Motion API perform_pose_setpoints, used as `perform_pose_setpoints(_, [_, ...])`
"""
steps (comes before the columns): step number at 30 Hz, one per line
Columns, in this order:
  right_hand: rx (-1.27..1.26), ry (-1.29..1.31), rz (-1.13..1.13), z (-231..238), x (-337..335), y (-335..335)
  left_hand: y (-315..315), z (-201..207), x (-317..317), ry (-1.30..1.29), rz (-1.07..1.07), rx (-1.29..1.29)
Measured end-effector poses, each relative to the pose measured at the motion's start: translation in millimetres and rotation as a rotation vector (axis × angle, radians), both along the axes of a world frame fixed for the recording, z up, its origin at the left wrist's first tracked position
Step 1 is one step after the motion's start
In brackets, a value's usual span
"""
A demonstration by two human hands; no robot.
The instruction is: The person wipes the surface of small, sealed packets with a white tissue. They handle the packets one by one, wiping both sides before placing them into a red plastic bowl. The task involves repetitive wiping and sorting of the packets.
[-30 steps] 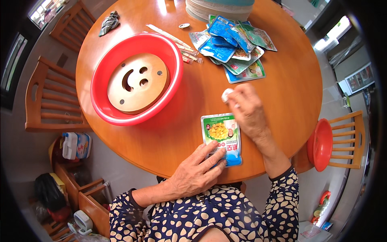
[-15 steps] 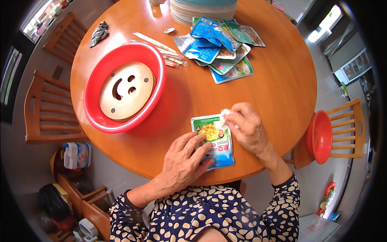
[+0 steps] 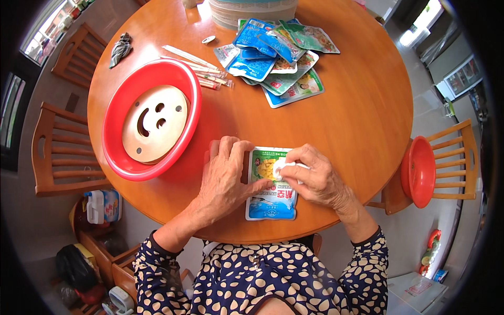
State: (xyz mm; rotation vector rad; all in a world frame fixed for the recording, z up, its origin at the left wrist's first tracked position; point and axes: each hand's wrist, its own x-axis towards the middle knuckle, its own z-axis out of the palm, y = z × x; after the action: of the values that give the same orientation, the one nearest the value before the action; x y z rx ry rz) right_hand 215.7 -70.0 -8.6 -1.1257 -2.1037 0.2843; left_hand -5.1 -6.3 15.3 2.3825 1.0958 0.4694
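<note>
A flat food pouch (image 3: 271, 206), green at the top and blue at the bottom with a picture of yellow cubes, lies near the table's front edge. My right hand (image 3: 316, 178) pinches a crumpled white tissue (image 3: 282, 169) and presses it on the pouch's upper half. At the pouch's left side, my left hand (image 3: 223, 173) has its fingers apart and holds nothing. Its thumb reaches over the pouch's middle, while the fingertips are by the upper left edge.
To the left stands a red basin (image 3: 195, 105) holding a pale round board (image 3: 152, 118) with cut-out holes. Wrapped chopsticks (image 3: 197, 65) lie behind it. Several pouches (image 3: 294, 94) are piled at the back, before a pale round container (image 3: 252, 13). A dark crumpled bag (image 3: 121, 50) lies far left.
My right hand has moved the tissue leftward from the pouch's right edge onto its picture. My left hand has lifted off the pouch's lower left and spread out beside it.
</note>
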Motion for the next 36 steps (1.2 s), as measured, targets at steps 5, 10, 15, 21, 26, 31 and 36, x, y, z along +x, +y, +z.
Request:
perform_pose_setpoints(5, [0.113, -0.016, -0.437, -2, 11, 6, 5, -1, 0, 0.009, 0.009, -0.070])
perform_pose_setpoints(10, [-0.011, 0.213, -0.327, 3, 10, 4, 4, -2, -1, 0.055, -0.024, -0.011])
perform_pose_setpoints(15, [-0.086, 0.138, -0.030, 6, -9, -20, 8, -1, 3, 0.047, 0.007, -0.097])
perform_pose_setpoints(21, [-0.067, 0.078, 0.109, 4, -15, -58, 4, 2, 3, 0.057, 0.010, -0.061])
perform_pose_setpoints(26, [-0.162, -0.009, 0.149, 10, -6, -79, 6, -1, 2, 0.042, -0.016, -0.060])
perform_pose_setpoints(31, [-0.231, 0.144, 0.111, 21, 0, -73, 10, 13, 11, 0.107, -0.015, -0.077])
perform_pose_setpoints(36, [-0.174, 0.249, -0.105, 17, -8, -48, 15, 3, 10, -0.070, -0.043, -0.158])
